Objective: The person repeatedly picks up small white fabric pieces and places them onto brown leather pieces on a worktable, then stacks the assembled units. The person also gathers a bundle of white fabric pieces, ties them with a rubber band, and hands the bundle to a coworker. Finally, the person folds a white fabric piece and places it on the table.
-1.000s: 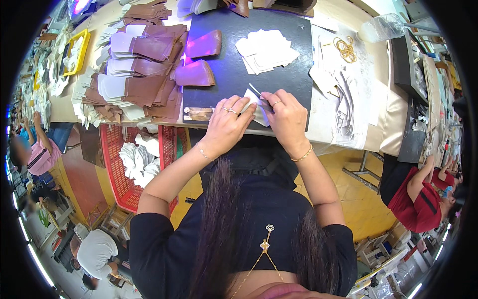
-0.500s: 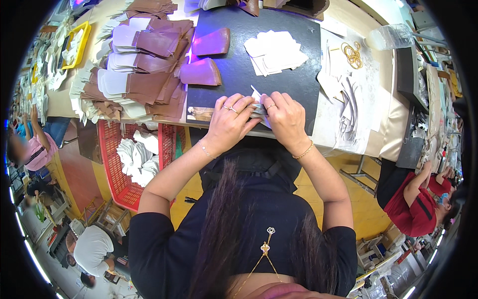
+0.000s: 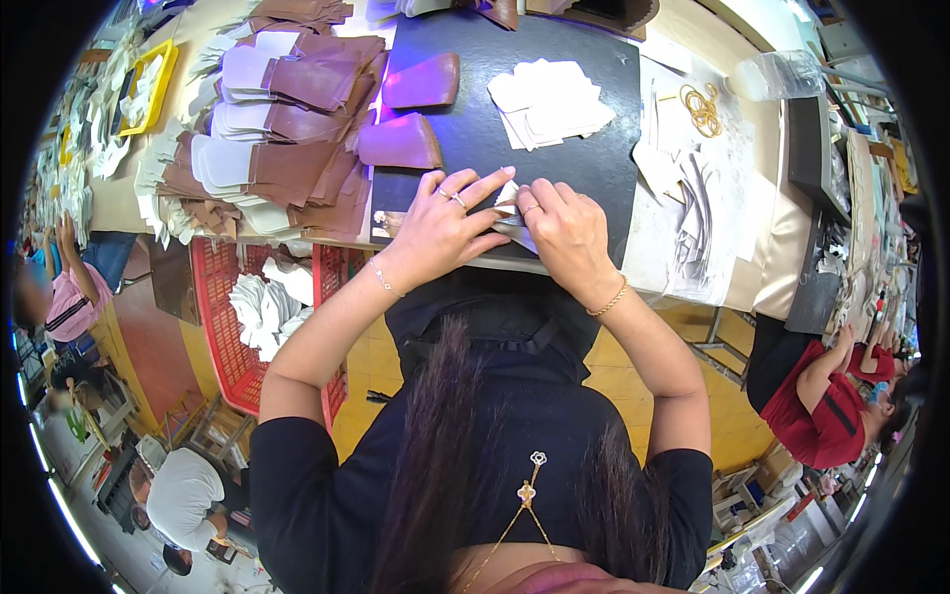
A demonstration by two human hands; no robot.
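Between my two hands, at the near edge of the black work board [image 3: 594, 178], is a small white piece of sheet material [image 3: 508, 195] with a folded, greyish lower part. My right hand [image 3: 566, 233] is closed, pinching this piece along its right side. On its left side my left hand [image 3: 445, 220] has its fingers spread, with the index fingertip close to the piece's upper end and the thumb beside its lower part. Whether those fingertips touch it, I cannot tell. A pile of white cut pieces [image 3: 549, 102] lies beyond my hands. Two brown stacks of shaped pieces [image 3: 400, 144] rest to its left.
Large piles of brown and white cut pieces [image 3: 307, 129] cover the table's left side. Below them stands a red basket [image 3: 223, 327] holding white pieces. Yellow rubber bands [image 3: 703, 109] and thin grey strips [image 3: 696, 213] lie at right. Other people sit on both sides.
My left hand has moved slightly left and its fingers have spread away from the right hand. More of the white piece shows between them. My right hand stays nearly in place.
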